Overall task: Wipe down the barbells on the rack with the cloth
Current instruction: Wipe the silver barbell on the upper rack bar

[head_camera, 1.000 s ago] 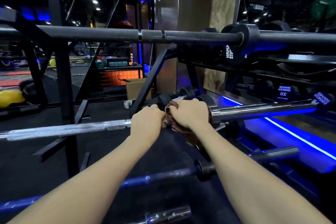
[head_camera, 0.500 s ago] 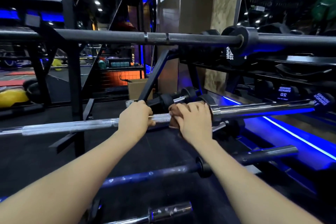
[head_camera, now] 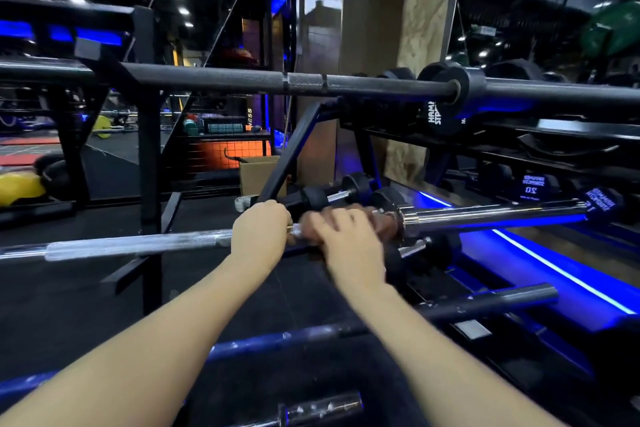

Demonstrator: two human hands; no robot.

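At the centre of the frame, I am gripping the chrome barbell (head_camera: 138, 244) with my left hand (head_camera: 261, 236), fingers curled round the knurled shaft, while my right hand (head_camera: 349, 239) is pressing the brown cloth (head_camera: 382, 220) around the bar just beside its collar. The right hand is blurring, so I cannot tell exactly how its fingers are lying, only that they are wrapping the cloth. The black barbell (head_camera: 242, 80) is crossing the upper frame on the rack (head_camera: 149, 156); a blue barbell (head_camera: 277, 340) is lying lower down. The risks, as I judge them: the cloth snagging at the collar, or the bar rolling in its cradle if my steadying grip is slackening.
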